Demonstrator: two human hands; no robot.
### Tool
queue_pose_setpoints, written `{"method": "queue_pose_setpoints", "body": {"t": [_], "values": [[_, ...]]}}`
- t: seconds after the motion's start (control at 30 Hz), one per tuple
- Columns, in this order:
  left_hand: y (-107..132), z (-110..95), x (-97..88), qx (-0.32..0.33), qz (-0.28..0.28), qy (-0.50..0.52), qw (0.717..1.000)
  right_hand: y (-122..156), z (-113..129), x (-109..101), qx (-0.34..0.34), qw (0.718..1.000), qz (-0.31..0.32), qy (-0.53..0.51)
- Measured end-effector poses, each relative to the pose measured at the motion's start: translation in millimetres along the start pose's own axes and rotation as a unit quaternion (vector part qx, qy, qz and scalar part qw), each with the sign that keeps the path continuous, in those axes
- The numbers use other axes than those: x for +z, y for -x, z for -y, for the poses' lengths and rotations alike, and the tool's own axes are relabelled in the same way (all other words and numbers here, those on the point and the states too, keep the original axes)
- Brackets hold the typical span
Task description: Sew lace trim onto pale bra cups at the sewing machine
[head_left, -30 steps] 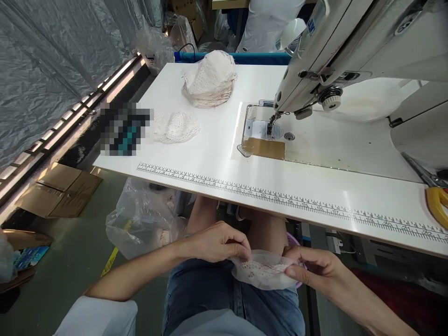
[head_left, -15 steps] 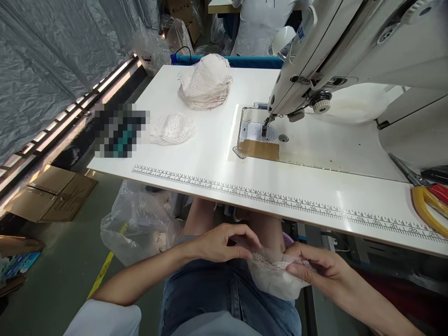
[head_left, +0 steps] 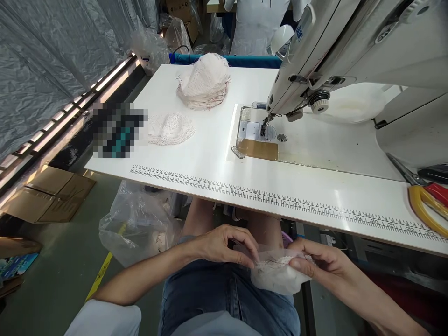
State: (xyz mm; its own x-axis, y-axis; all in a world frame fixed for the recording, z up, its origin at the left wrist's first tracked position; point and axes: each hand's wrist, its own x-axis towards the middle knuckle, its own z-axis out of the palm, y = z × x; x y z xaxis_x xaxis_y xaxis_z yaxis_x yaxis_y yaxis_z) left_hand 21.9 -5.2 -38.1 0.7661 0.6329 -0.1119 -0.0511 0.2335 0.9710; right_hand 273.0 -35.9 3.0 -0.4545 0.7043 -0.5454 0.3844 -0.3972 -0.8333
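Over my lap, below the table's front edge, both hands pinch one small white padded fabric piece (head_left: 278,277) with a lace-trimmed top edge. My left hand (head_left: 224,243) grips its left end with fingers closed. My right hand (head_left: 320,263) holds its right end between thumb and fingers. On the white sewing table (head_left: 217,158) a stack of similar lace pieces (head_left: 205,81) sits at the back. A single lace piece (head_left: 170,128) lies nearer the left.
A white sewing machine (head_left: 350,51) overhangs the table's right half, its needle (head_left: 263,128) above the metal plate. Yellow and red handled scissors (head_left: 429,203) lie at the far right. A printed ruler (head_left: 280,200) runs along the front edge. A plastic bag (head_left: 136,224) and cardboard (head_left: 45,193) sit on the floor.
The fabric piece has been turned and bunched between my hands, shifting slightly right and up. My view has drifted a little, bringing the scissors into sight.
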Motion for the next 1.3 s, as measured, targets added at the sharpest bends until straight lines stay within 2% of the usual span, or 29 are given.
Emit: {"method": "queue_pose_setpoints", "body": {"t": [0.13, 0.23, 0.4, 0.6, 0.8, 0.93, 1.1, 1.23, 1.3], "values": [[1, -5, 2.0, -0.001, -0.086, 0.018, 0.996, -1, 0, -2, 0.004, 1.000, -0.012, -0.007], [3, -13, 2.9, -0.032, -0.097, 0.015, 0.995, -2, 1, -1, -0.002, 1.000, -0.022, -0.019], [8, -25, 2.4, -0.043, -0.062, -0.019, 0.997, -5, 2, 1, -0.021, 0.999, -0.033, -0.024], [8, -31, 1.2, -0.077, -0.062, -0.011, 0.995, -2, -1, 3, -0.013, 0.999, -0.031, -0.028], [7, -37, -3.0, -0.132, 0.013, -0.017, 0.991, 1, 3, 7, -0.016, 0.999, -0.009, -0.039], [4, -40, -0.2, -0.149, 0.054, -0.047, 0.986, 2, 8, 12, -0.034, 0.998, -0.019, -0.044], [0, -38, 7.2, -0.136, 0.045, -0.106, 0.984, 3, 9, 12, -0.032, 0.998, -0.026, -0.044], [-1, -33, 6.5, -0.117, 0.038, -0.088, 0.989, 4, 4, 12, -0.027, 0.999, -0.022, -0.040], [-1, -32, 4.7, -0.128, 0.042, -0.061, 0.989, 3, 2, 13, -0.027, 0.999, -0.019, -0.042]]}}
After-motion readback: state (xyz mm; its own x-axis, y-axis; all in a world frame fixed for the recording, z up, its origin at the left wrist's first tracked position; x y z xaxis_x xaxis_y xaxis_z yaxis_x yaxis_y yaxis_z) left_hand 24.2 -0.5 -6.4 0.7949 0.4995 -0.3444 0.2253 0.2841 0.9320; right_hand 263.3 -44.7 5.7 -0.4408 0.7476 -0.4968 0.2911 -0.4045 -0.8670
